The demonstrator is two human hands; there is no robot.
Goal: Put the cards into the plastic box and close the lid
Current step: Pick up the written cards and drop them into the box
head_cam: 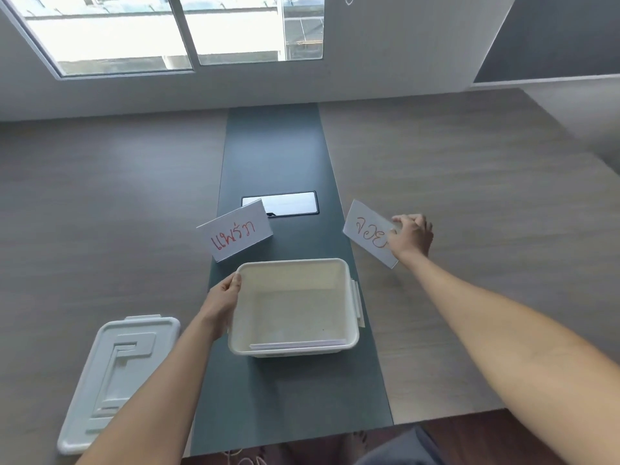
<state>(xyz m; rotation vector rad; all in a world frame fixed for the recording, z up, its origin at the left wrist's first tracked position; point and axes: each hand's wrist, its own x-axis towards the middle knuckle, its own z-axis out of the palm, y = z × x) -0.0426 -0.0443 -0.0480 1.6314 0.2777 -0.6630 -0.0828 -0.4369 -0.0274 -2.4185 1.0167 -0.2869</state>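
An open white plastic box (349, 297) sits on the dark centre strip of the table, with a few white cards (295, 345) lying along its near inner wall. My left hand (223, 303) grips the box's left rim. My right hand (411, 236) holds a folded white card with red writing (365, 231) right of and beyond the box, just above the table. Another folded card with red writing (235, 234) stands on the table behind the box's left corner. The white lid (114, 377) lies flat to the left, near the table's front edge.
A glossy black rectangular panel (290, 203) is set into the dark strip (278, 149) beyond the cards. Wood-grain tabletop (469, 196) spreads on both sides. The table's near edge and someone's lap show at the bottom.
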